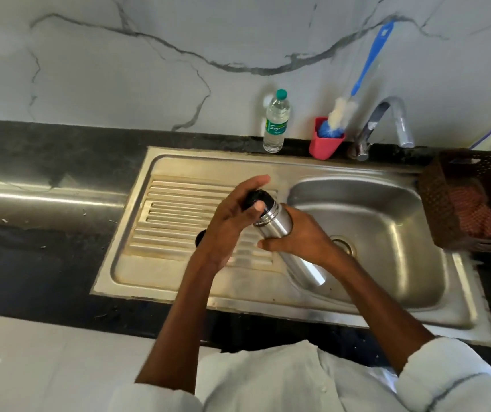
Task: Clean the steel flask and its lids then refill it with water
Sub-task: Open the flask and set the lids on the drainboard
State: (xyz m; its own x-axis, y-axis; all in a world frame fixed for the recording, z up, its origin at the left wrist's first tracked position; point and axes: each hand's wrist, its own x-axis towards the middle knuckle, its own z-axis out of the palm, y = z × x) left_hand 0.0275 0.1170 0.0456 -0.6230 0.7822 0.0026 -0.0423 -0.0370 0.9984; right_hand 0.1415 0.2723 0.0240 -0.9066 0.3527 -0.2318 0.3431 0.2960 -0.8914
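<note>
A steel flask [277, 226] is held tilted over the sink, its top pointing up and left. My right hand [300, 237] grips its body around the middle. My left hand [232, 215] grips the black inner lid [257, 197] at the flask's mouth, thumb across its side. A second black lid [201, 237] lies on the ribbed drainboard [178, 209], mostly hidden behind my left wrist.
The sink basin [387, 233] lies to the right, with a tap [393, 120] above its back edge. A water bottle [275, 123], a pink holder [326, 142] with a blue bottle brush [366, 66], and a brown basket [476, 200] holding cloth stand around it.
</note>
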